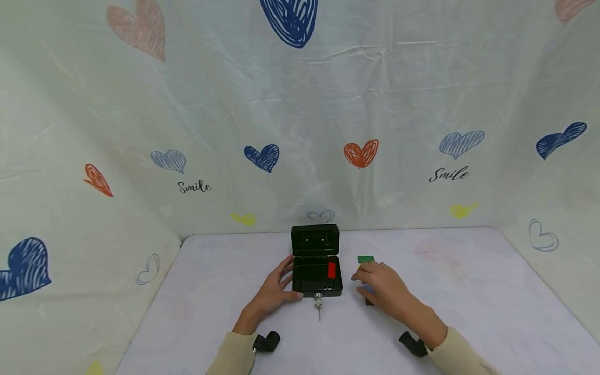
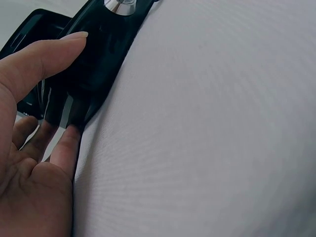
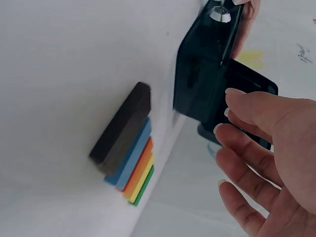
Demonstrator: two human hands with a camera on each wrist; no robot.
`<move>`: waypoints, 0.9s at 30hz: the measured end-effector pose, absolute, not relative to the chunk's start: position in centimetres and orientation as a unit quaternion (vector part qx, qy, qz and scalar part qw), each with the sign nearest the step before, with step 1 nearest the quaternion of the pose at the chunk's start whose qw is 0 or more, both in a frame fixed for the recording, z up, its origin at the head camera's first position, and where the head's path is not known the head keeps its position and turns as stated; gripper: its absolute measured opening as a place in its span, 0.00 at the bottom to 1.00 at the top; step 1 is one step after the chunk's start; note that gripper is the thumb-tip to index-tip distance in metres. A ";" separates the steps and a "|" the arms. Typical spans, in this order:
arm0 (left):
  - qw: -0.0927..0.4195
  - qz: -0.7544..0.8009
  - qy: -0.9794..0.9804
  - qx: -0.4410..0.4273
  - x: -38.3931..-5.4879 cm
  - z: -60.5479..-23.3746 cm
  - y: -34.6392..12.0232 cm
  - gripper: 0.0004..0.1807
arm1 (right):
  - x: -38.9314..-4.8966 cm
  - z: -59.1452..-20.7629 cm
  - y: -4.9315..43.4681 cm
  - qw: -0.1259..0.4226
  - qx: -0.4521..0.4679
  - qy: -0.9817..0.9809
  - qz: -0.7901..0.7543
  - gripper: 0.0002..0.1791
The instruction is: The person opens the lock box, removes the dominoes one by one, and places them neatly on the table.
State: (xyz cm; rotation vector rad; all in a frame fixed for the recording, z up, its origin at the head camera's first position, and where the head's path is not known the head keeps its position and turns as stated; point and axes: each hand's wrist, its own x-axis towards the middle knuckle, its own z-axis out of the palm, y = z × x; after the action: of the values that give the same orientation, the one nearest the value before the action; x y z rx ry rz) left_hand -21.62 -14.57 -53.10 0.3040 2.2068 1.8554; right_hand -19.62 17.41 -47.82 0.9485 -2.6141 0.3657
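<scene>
A black cash box point(image 1: 316, 289) stands with its lid raised, a red block point(image 1: 332, 270) lying inside at the right. My left hand point(image 1: 276, 291) grips the box's front left corner, thumb on the front face and fingers along the side. From the lock at the front sticks a key point(image 1: 319, 303). My right hand point(image 1: 382, 286) hovers right of the box, fingers loosely bent and holding nothing. Beside it lies a row of flat bars: black point(image 3: 121, 126), blue point(image 3: 129, 155), orange point(image 3: 138, 165), yellow point(image 3: 141, 177) and green point(image 3: 143, 186). In the head view this hand partly hides the row.
The white table point(image 1: 211, 271) ends at a back edge just behind the box. A pale curtain point(image 1: 309, 104) printed with hearts hangs behind and at both sides. Black wrist cameras point(image 1: 266, 341) sit on both wrists.
</scene>
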 end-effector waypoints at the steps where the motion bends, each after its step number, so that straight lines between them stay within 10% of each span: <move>1: 0.121 0.635 0.756 0.104 -21.6 -53.1 -14.6 0.60 | -19.8 -47.8 17.1 0.172 0.336 -0.917 0.128 0.16; 27: 0.129 0.644 0.745 0.113 -21.8 -53.2 -14.8 0.59 | -23.0 -47.2 10.8 0.158 0.322 -0.925 0.128 0.13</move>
State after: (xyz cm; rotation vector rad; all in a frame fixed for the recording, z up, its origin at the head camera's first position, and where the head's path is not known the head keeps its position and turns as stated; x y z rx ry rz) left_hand -21.80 -14.84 -53.24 0.3273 2.1670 1.8737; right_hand -22.96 10.83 -47.22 0.9205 -2.6452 0.3651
